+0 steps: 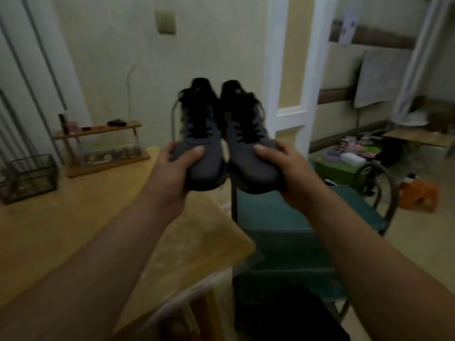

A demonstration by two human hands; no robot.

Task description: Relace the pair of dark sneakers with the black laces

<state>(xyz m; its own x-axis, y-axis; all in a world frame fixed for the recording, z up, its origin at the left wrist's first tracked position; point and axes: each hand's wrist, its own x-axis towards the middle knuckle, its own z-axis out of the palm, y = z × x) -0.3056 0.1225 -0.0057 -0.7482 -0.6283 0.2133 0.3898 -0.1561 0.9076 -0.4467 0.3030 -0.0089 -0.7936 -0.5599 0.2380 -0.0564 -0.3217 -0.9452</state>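
Observation:
Two dark grey sneakers are held up side by side in the air, toes toward me, heels away. My left hand (176,172) grips the toe of the left sneaker (200,141), thumb on top. My right hand (291,173) grips the toe of the right sneaker (248,143) the same way. Black laces (242,129) run up both fronts, and loose lace loops hang at the outer sides near the collars. The picture is dim and blurred, so the lace pattern is not clear.
A wooden table (73,225) lies at the left with a small wooden shelf (103,148) and a wire basket (29,178) at its back. A green-seated chair (307,217) stands below the shoes. Clutter covers the floor at the right.

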